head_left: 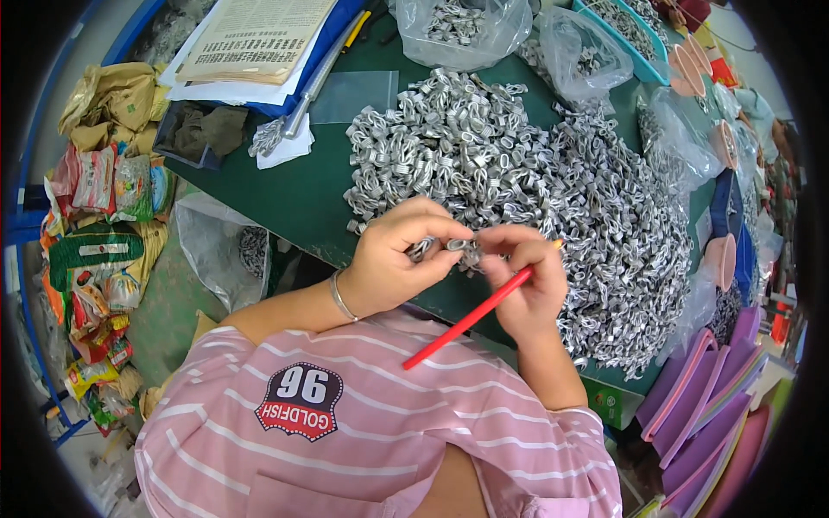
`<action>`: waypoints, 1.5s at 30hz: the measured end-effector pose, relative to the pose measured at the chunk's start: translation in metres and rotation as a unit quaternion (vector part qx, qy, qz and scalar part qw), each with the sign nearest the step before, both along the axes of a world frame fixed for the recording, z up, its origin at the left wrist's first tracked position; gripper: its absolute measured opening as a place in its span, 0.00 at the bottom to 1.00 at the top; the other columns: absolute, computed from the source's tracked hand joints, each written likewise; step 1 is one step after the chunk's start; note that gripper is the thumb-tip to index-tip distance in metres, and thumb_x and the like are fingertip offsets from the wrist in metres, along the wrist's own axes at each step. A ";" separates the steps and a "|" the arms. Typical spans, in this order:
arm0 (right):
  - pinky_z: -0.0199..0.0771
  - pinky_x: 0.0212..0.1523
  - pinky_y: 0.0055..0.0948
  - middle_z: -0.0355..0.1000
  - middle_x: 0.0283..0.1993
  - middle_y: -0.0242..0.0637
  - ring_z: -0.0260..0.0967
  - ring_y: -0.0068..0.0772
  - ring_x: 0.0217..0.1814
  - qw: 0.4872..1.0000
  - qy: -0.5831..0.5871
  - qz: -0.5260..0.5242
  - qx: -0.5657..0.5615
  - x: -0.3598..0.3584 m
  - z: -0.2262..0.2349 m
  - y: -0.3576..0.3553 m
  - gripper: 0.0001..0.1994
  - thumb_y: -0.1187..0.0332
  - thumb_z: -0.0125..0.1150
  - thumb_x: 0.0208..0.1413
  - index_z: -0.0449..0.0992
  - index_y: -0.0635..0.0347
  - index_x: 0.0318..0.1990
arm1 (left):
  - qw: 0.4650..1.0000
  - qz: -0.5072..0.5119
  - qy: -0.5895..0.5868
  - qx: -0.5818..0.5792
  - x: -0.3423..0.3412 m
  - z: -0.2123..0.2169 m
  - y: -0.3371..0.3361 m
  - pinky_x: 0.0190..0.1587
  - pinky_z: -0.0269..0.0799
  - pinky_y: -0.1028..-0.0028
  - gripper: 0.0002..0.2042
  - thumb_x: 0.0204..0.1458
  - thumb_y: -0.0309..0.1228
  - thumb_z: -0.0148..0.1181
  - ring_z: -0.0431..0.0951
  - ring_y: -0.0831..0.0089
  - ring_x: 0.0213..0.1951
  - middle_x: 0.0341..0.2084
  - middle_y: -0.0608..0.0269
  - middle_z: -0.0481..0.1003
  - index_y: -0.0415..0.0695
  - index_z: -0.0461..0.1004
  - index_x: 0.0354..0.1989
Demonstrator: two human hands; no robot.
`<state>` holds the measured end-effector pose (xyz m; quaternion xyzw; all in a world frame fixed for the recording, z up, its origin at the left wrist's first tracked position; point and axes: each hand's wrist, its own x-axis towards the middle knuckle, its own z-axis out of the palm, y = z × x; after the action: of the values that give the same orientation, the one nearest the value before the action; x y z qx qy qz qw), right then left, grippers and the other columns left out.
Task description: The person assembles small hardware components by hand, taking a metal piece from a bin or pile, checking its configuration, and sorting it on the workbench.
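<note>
My left hand (401, 255), a metal bangle at its wrist, is closed with thumb and forefinger pinching small silver-grey metal loop pieces (457, 246). Fingertip to fingertip with it, my right hand (528, 281) is closed too, its thumb and forefinger at the same metal pieces. A red pen-like stick (466, 319) lies through the right hand's grip, slanting down to the left. A small yellow tip shows behind its fingers. Just beyond both hands spreads a large heap of similar metal pieces (466, 147) on the dark green table (285, 203).
Papers (259, 39), a small dark bin (186, 155) and a pair of tweezers-like metal tools lie far left. Clear bags (466, 34) of metal pieces and a turquoise tray (652, 69) stand at the back. Purple foam-like sheets (699, 406) flank the right; packets (95, 250) the left.
</note>
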<state>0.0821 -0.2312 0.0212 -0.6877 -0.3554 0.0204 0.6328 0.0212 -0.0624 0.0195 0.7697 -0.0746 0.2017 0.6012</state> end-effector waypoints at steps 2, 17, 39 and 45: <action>0.70 0.33 0.25 0.70 0.37 0.48 0.68 0.29 0.31 0.995 0.069 -0.049 0.051 0.003 0.001 0.000 0.08 0.72 0.53 0.54 0.59 0.62 0.31 | 1.000 -0.020 0.020 -0.001 0.000 0.007 0.006 0.25 0.62 0.83 0.10 0.40 0.18 0.60 0.68 0.81 0.25 0.28 0.62 0.70 0.39 0.74 0.33; 0.67 0.26 0.20 0.73 0.28 0.41 0.67 0.24 0.24 0.981 -0.059 -0.124 -0.135 0.017 0.010 0.015 0.05 0.75 0.50 0.54 0.65 0.64 0.28 | 0.818 -0.066 0.345 -0.455 -0.052 0.005 0.110 0.13 0.53 0.86 0.09 0.46 0.28 0.53 0.61 0.86 0.15 0.19 0.66 0.66 0.37 0.68 0.35; 0.67 0.29 0.22 0.67 0.32 0.40 0.66 0.27 0.31 0.996 0.069 -0.016 0.063 0.014 0.008 0.025 0.17 0.83 0.63 0.39 0.57 0.58 0.22 | 0.869 -0.196 0.345 -0.295 -0.010 0.000 0.054 0.26 0.71 0.79 0.12 0.49 0.23 0.55 0.77 0.73 0.26 0.25 0.58 0.74 0.35 0.69 0.42; 0.73 0.33 0.25 0.67 0.35 0.44 0.71 0.33 0.35 0.996 -0.009 -0.033 0.081 0.004 -0.010 0.018 0.16 0.84 0.61 0.41 0.57 0.59 0.23 | 0.875 -0.185 0.330 -0.302 0.014 0.000 0.029 0.29 0.74 0.79 0.10 0.48 0.21 0.56 0.78 0.71 0.29 0.29 0.54 0.74 0.33 0.69 0.40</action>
<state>0.0858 -0.2134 0.0111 -0.6461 -0.3382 -0.0356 0.6833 0.0349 -0.0333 0.0197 0.5449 0.0521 -0.1664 0.8202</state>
